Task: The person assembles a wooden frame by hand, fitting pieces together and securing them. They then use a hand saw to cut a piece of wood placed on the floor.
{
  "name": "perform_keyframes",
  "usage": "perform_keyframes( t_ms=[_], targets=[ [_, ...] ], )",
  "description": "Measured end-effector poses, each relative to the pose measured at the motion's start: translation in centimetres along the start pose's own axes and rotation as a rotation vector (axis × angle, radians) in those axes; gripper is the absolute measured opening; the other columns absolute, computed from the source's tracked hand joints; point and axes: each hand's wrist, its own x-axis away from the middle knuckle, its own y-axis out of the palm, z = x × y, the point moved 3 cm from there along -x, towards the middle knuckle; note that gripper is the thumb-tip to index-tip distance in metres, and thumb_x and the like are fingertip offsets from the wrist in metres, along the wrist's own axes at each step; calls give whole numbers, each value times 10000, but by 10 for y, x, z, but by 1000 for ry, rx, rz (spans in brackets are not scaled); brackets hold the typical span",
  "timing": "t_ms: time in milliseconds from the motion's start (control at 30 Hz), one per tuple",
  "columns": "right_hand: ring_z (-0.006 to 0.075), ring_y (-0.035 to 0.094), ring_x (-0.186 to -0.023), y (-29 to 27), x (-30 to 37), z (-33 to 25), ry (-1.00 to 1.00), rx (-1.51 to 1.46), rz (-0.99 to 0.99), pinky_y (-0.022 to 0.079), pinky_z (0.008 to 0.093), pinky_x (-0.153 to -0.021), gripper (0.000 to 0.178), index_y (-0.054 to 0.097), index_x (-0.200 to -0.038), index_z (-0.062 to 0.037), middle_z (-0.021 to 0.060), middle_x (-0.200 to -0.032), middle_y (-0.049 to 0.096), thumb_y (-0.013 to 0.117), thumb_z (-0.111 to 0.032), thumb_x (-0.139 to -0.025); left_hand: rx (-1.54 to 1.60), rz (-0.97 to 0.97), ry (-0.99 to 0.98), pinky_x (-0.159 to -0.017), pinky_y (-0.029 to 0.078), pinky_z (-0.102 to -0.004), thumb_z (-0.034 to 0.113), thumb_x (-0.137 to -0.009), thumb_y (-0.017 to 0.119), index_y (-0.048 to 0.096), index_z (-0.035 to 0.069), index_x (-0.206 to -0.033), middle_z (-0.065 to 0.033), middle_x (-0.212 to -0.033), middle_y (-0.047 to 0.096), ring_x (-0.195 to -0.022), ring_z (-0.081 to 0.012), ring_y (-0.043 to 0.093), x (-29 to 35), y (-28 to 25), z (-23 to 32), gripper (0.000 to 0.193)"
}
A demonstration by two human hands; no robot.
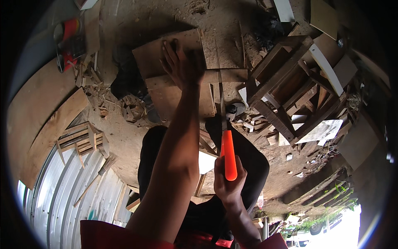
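Observation:
My right hand (226,182) is closed round the bright orange handle of a handsaw (230,155). The saw's narrow blade points away from me and crosses a wooden strip (235,75); whether its teeth are in the wood I cannot make out. The strip lies over a flat brown board (146,61), and part of it extends past the board's right side. With fingers spread, my left hand (180,68) presses down on the board, left of the blade. My dark-trousered knees are just below the board.
On the right lies a dark wooden frame (275,74) among offcuts and a curved white strip (326,68). A small slatted wooden piece (83,141) and corrugated metal sheet (54,199) are at the left. Red and black containers (68,45) stand at the upper left. Scraps litter the dirt floor.

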Motion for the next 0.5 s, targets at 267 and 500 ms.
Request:
perform_keyframes(
  t_ms=[267,500],
  targets=[
    [334,706,-649,15,-17,3,-134,66,-90,550,411,-575,235,617,-994,58,190,-761,654,697,-137,-890,105,28,-18,-1220,112,-550,387,-955,499,355,85,-1497,-218,-1606,220,-1513,-340,191,0,-3,4,637],
    [94,390,-503,29,-2,11,-103,-48,81,366,318,-453,238,576,-784,18,74,-534,486,669,-137,-939,115,74,-37,-1209,118,-575,339,-951,473,389,81,-1493,-187,-1621,228,-1508,-330,217,2,-2,-2,606]
  ],
)
